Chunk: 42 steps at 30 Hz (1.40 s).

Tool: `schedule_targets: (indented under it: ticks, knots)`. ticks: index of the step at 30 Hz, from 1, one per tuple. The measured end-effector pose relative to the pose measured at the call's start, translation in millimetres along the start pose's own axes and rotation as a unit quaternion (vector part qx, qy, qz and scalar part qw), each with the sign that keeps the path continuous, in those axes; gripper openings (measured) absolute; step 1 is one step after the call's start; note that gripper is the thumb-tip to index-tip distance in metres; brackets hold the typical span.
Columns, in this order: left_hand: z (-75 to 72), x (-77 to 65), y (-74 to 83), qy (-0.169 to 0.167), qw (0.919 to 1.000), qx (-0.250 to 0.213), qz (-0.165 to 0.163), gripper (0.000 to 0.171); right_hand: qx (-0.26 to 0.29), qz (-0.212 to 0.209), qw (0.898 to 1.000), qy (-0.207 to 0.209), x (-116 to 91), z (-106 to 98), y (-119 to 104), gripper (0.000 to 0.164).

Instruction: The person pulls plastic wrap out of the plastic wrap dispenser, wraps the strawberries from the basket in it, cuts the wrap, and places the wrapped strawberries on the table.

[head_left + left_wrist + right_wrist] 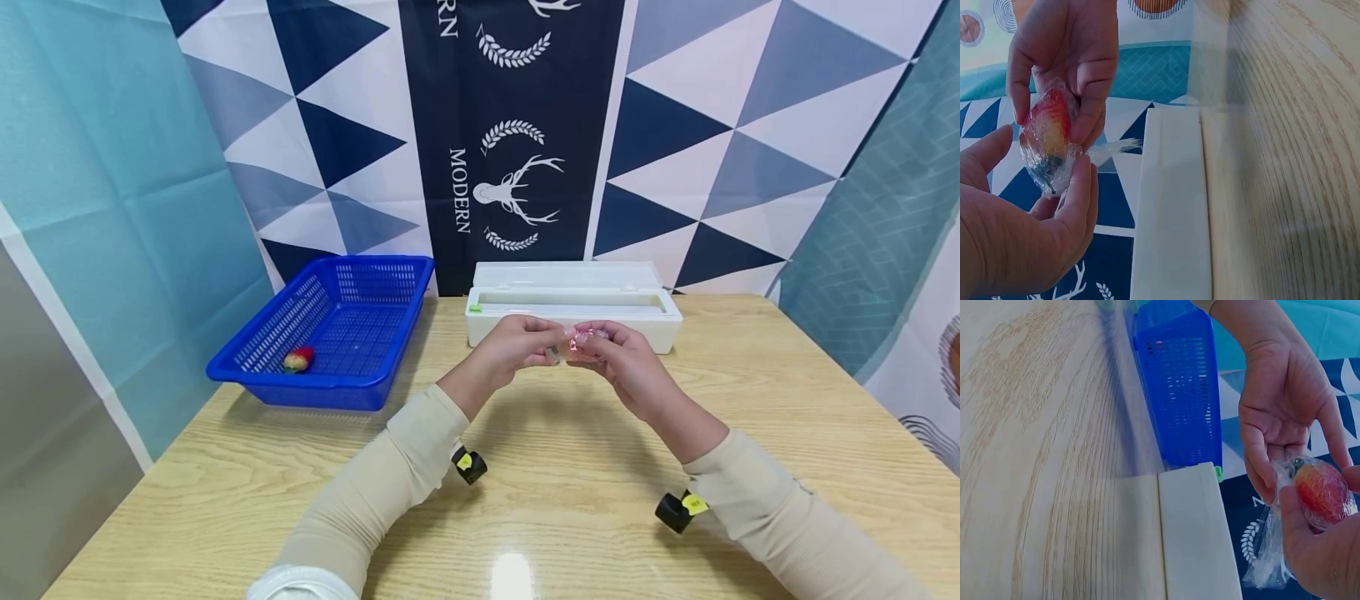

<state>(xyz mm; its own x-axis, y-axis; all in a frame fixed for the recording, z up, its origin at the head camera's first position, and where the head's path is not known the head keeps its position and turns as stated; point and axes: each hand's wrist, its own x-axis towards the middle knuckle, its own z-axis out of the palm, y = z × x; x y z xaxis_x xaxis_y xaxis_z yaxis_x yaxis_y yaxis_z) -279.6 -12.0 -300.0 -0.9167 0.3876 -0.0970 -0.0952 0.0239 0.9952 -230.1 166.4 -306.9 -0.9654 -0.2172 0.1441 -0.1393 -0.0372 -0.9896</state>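
One film-wrapped fruit (1052,131) sits between left fingers (1079,197) and right fingers (1090,112).

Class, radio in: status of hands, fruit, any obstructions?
Left hand and right hand both on fruit. Fruit wrapped in clear film, loose end trailing. White box close by; nothing seen blocking.

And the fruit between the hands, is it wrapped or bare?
Wrapped: both wrist views show clear film around the fruit, with a loose tail sticking out. Whether it's sealed, I cannot tell.

Reddish-yellow strawberry (1055,128), green end (1046,167), wrapped in clear film (1266,553), between left grip (517,346) and right grip (628,365)
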Motion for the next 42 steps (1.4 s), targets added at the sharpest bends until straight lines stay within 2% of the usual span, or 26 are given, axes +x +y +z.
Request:
schedule_targets:
  ticks: [6,12,19,22,27,30,34,39,42]
  knots:
    - [-1.6,-0.2,-1.6,-0.005,1.0,-0.008,-0.001,0.03,-0.064,0.021,0.998,0.007,2.4,-2.9,1.7,0.046]
    - [-3.8,1.2,-5.7,-0.001,0.9994,-0.031,-0.015,0.028,-0.075,0.021,0.997,0.009,2.3,-2.8,2.8,0.047]
    - [-6.0,2.2,-9.0,0.006,0.9989,-0.046,-0.003,0.025,-0.092,0.015,0.996,0.004,2.9,-9.0,2.8,0.048]
    - [-8.2,2.1,-8.5,0.002,0.9982,-0.06,-0.005,0.022,-0.065,0.015,0.998,0.008,4.7,-14.4,3.4,0.05]
    - [-9.7,0.8,-6.4,-0.026,0.9931,-0.11,-0.031,0.017,0.023,0.033,0.999,0.015,7.1,-19.3,7.5,0.045]
    - [-9.3,-0.4,-5.4,-0.045,0.989,-0.135,-0.039,0.017,0.041,0.044,0.998,0.004,8.2,-18.8,9.6,0.043]
    - [-9.1,-2.1,-3.8,-0.057,0.9866,-0.15,-0.032,0.017,0.073,0.039,0.997,-0.003,8.7,-16.8,9.6,0.038]
    - [-9.6,-3.5,-2.6,-0.046,0.9866,-0.152,-0.036,0.022,0.118,0.023,0.992,0.03,7.8,-17.6,8.1,0.014]
    - [-9.8,-4.0,-2.9,-0.029,0.9868,-0.153,-0.045,0.027,0.114,0.016,0.992,0.042,7.1,-18.6,8.1,0.011]
